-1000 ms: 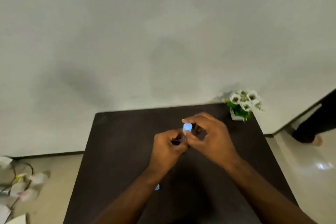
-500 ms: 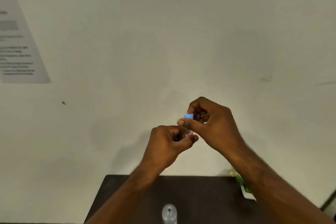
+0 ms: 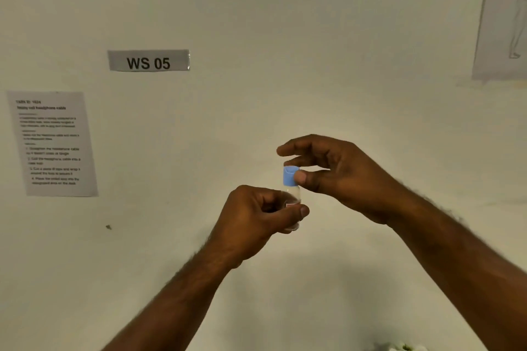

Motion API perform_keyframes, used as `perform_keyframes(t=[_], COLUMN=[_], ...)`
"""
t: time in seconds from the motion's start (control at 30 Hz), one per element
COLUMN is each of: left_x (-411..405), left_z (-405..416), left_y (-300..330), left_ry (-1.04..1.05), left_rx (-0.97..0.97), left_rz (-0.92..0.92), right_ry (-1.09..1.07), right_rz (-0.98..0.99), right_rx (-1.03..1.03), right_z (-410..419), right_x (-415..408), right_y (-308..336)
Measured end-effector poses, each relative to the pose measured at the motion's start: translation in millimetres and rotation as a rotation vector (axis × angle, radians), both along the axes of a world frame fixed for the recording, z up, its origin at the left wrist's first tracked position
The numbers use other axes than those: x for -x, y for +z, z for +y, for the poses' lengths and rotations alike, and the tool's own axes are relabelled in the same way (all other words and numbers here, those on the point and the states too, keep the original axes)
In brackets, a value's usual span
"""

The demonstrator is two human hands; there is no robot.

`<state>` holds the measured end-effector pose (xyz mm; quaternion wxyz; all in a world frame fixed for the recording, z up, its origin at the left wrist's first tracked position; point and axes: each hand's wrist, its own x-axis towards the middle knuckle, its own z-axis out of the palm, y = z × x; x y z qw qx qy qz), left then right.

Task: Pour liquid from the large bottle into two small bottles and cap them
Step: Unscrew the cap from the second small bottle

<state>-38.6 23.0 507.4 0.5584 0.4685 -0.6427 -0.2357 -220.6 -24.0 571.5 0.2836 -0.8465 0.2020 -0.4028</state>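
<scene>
Blue cap (image 3: 289, 175) pinched by R hand (image 3: 336, 177), clear sm. bottle (image 3: 293, 199) gripped in L hand (image 3: 251, 222).

Count: one small clear plastic bottle (image 3: 293, 198), one blue plastic cap (image 3: 289, 175) at its 12 o'clock. Two bare hands. Two printed paper sheets, one grey "WS 05" label (image 3: 148, 60).
</scene>
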Motion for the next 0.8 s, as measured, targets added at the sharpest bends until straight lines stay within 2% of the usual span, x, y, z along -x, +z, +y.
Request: perform_keyframes(t=[0.13, 0.37, 0.47, 0.57, 0.73, 0.8], left_x=[0, -3, -3, -3, -7, -8], left_z=[6, 14, 17, 20, 23, 25], left_y=[4, 3, 5, 6, 6, 7], left_ry=[-0.005, -0.007, 0.001, -0.010, -0.025, -0.027], left_rx=[0.011, 0.011, 0.018, 0.017, 0.014, 0.020], left_rz=[0.015, 0.032, 0.011, -0.003, 0.010, 0.019], right_ry=[-0.134, -0.092, -0.142, -0.226, -0.113, -0.140], right_rz=[-0.081, -0.001, -0.032, -0.067, -0.028, -0.024], right_rx=[0.108, 0.076, 0.083, 0.177, 0.075, 0.083], right_z=[7, 16, 23, 27, 31, 33], right_x=[-7, -8, -12, -17, -13, -12], right_y=[4, 1, 0, 0, 2, 4])
